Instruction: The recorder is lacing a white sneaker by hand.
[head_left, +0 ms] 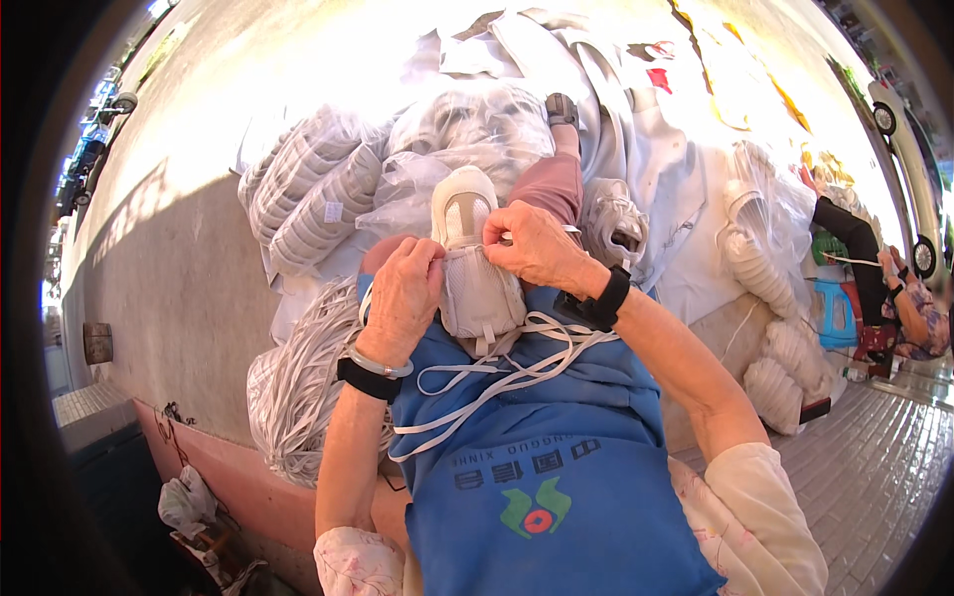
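Note:
A pale white-and-grey mesh sneaker (481,298) rests on my lap, toe pointing away from me. My left hand (402,298) pinches at the left edge of its lacing opening, thumb and finger pressed together. On the opposite edge, my right hand (542,248) is closed on what looks like a thin white shoelace, mostly hidden by the fingers. Loose white shoelaces (497,382) trail from beside the shoe's heel across my blue apron (537,452). A thick bundle of pale laces (313,372) lies by my left forearm.
Plastic-wrapped stacks of pale shoes (316,189) lie on sheeting ahead. Another sneaker (616,221) sits right of my knee. More bagged shoes (760,238) stand farther right, near a blue stool (836,313) and another person (919,308). A dark bin (94,477) is at left.

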A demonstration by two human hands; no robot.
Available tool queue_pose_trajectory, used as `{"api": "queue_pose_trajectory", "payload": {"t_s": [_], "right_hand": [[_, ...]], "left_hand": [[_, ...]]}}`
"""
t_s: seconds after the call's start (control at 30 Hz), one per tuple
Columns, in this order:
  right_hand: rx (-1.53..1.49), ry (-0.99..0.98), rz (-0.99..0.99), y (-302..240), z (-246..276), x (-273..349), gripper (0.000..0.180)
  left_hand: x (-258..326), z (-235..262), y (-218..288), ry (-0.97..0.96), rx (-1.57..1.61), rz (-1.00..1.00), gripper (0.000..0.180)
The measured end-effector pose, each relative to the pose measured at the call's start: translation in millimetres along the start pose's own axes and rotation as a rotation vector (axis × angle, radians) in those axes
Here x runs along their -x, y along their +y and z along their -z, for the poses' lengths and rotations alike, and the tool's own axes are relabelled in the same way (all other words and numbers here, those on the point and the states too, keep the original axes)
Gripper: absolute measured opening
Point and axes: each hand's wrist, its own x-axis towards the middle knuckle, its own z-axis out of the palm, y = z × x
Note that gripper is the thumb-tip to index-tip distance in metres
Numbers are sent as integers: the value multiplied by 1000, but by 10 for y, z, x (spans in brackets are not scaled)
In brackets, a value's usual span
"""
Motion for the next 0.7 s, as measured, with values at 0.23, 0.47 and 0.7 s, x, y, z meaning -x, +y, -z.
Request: {"api": "queue_pose_trajectory", "payload": {"t_s": [0.23, 0.47, 0.7], "right_hand": [[563, 109, 322, -116, -78, -23, 12], [725, 27, 398, 213, 55, 160, 6], [123, 188, 162, 109, 78, 348, 21]], "left_hand": [[-12, -8, -13, 6, -11, -33, 5], [55, -28, 54, 29, 111, 136, 13], [286, 63, 31, -29, 483, 517, 17]]}}
